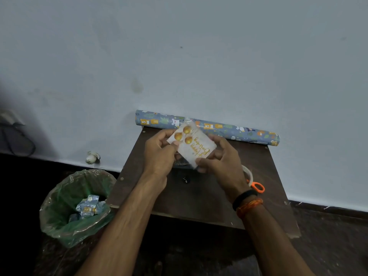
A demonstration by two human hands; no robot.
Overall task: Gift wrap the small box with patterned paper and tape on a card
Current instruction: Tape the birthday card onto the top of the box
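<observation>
both the left hand (pixel 159 154) and right hand (pixel 221 158) pinch the white birthday card with gold balloons (pixel 192 145) above the dark wooden table (pixel 199 194), likely the card step; next it needs tape, though no box is visible.

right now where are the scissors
In the head view the scissors lie on the right part of the brown table, orange handle showing beside the tape roll, just behind the right hand's wrist.

Card (pixel 194 145) between 2 hands' fingers (pixel 175 144)
</observation>
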